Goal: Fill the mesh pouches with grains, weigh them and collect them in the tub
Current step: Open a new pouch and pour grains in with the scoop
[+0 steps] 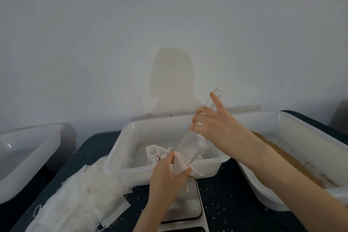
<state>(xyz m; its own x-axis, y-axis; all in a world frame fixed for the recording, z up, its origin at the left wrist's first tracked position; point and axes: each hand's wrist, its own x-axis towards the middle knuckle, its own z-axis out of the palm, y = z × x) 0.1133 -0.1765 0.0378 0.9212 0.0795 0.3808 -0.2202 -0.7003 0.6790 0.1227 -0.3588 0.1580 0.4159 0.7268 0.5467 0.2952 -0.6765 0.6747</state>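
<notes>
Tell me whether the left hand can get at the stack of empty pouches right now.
Probably not yet: the left hand grips the mesh pouch under the clear scoop. The stack of empty pouches lies uncovered just beside it, so the way is free once it lets go.

left hand (165,177): bare, unsleeved | right hand (216,128): bare, forearm unsleeved

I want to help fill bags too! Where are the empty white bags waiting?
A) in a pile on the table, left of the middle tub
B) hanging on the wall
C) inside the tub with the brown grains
A: the pile of empty mesh pouches lies on the dark table, left of the middle tub.
</notes>
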